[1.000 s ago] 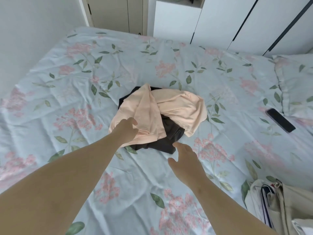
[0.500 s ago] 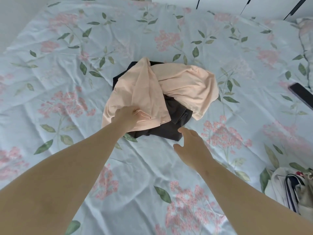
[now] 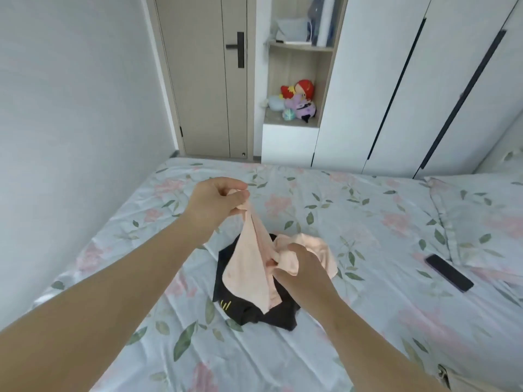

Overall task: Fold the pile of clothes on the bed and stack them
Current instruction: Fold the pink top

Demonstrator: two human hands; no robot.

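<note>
Left hand [image 3: 218,198], centre of frame: grip pinching one end of the peach garment [image 3: 249,273], lifted so the cloth hangs in a taut strip. Right hand [image 3: 300,267], lower and just right of it: grip clenched on a bunch of the same garment, fingertips buried in the folds. The rest of the peach cloth lies bunched behind the right hand.

The black garment [image 3: 246,314] lies on the bed [image 3: 382,321] under the peach one, mostly covered; shape unclear, small yellow mark at its lower left. Bag [image 3: 464,383] cut off at the lower right corner. Pillow [image 3: 486,222] cut off at the right edge. Phone [image 3: 449,273] lies flat beside the pillow, well apart from the pile.

Open sheet left of the pile up to the wall, and between pile and phone.
</note>
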